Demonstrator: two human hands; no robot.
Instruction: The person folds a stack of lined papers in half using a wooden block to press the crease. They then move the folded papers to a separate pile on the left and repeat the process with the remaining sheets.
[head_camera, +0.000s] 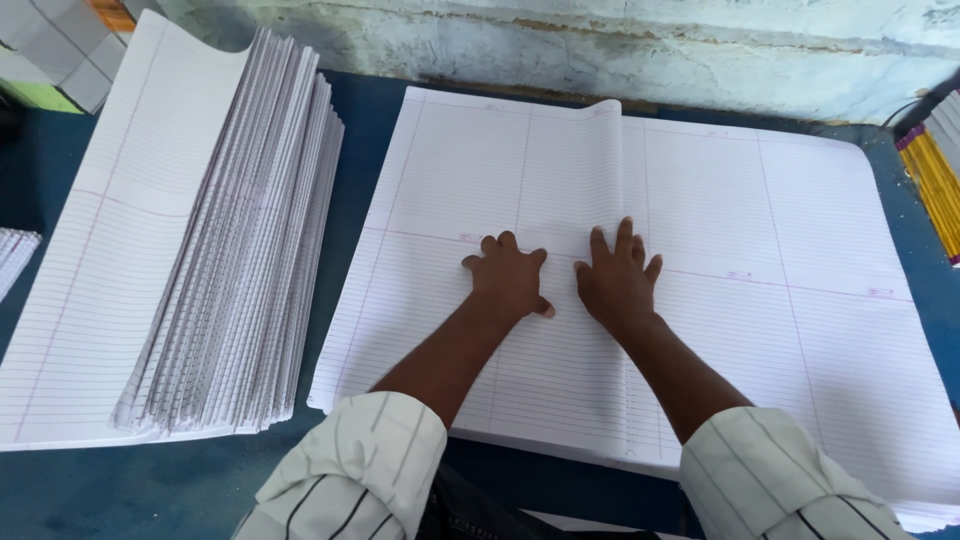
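A large ruled white sheet (800, 260) lies spread on the blue table (355, 120); its left half is folded over, with the fold edge running down the middle. My left hand (508, 280) presses flat on the folded half, fingers curled slightly. Just to its right, my right hand (617, 280) rests palm down with fingers spread, at the fold edge. Neither hand holds anything. Both sleeves are white with thin dark stripes.
A thick fanned stack of folded ruled sheets (230, 260) stands at the left. More paper bundles (935, 175) with yellow edges lie at the right edge. A rough pale wall (600, 45) runs along the back. Another small paper pile (15, 255) shows far left.
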